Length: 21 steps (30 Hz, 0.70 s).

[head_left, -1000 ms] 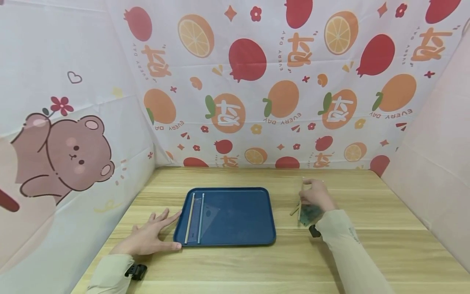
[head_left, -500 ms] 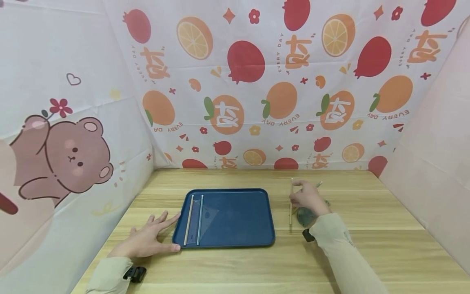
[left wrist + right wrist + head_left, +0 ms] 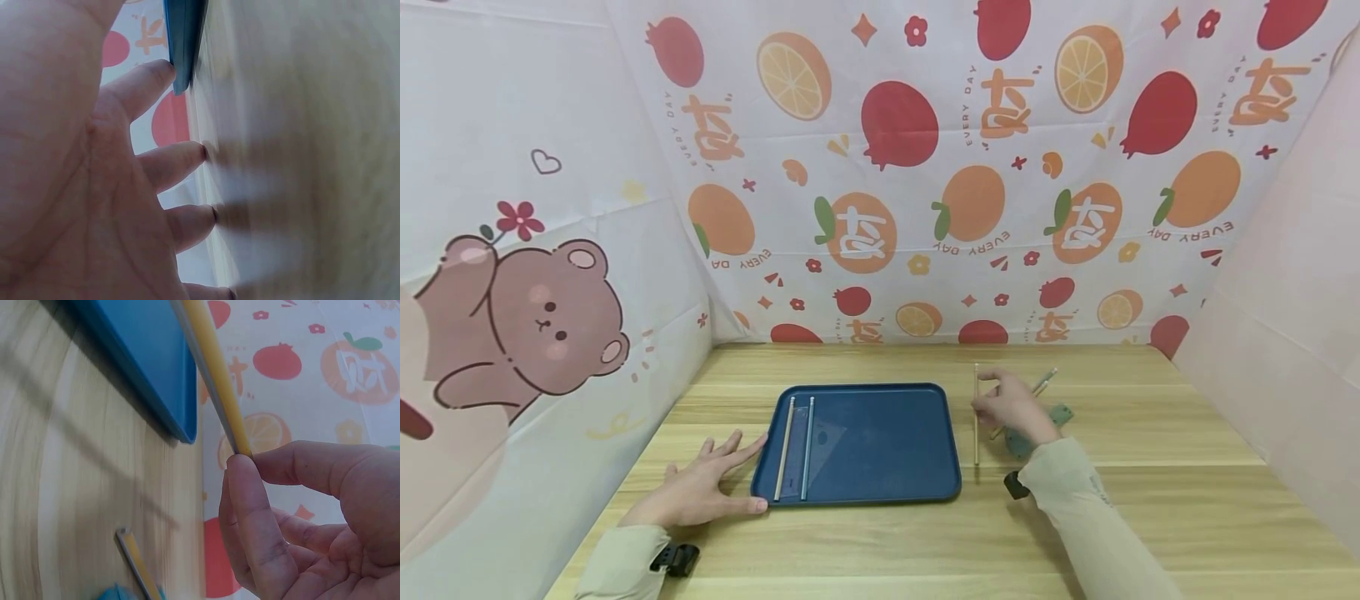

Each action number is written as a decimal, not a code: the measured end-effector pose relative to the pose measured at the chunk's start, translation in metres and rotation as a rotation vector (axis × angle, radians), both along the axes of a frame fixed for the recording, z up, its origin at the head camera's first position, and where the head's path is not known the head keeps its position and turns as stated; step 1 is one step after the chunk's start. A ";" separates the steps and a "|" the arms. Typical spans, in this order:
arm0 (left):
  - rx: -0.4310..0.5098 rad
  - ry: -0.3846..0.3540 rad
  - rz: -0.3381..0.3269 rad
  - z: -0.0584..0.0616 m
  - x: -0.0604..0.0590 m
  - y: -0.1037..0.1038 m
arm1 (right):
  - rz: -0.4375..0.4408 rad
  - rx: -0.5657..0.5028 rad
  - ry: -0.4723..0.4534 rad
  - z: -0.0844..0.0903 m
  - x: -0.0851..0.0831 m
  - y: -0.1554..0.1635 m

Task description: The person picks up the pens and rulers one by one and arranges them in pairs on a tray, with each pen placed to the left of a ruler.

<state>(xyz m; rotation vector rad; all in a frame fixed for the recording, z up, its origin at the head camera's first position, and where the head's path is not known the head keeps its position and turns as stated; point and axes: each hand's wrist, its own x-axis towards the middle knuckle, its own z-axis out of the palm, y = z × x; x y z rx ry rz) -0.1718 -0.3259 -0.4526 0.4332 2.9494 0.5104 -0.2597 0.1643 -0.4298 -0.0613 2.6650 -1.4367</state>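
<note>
Makeshift recording booth, fruit-print cloth backdrop [image 3: 970, 167], wooden table [image 3: 1150, 500]

Head view above; wrist views beside tray [image 3: 857, 442]

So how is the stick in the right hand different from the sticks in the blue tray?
The stick in the right hand is pinched and lifted over the table, right of the tray. The two tray sticks lie flat at its left edge, untouched, beside a clear triangle. All are thin, pale and straight.
</note>
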 end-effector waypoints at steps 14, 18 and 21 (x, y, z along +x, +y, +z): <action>0.020 -0.019 0.004 -0.001 0.001 -0.002 | 0.040 -0.048 0.006 -0.004 0.002 -0.027; 0.027 -0.019 0.000 -0.002 0.001 -0.003 | 0.039 -0.047 -0.002 -0.004 0.003 -0.035; 0.029 -0.019 -0.001 -0.002 0.001 -0.003 | 0.048 -0.068 -0.010 -0.005 0.003 -0.043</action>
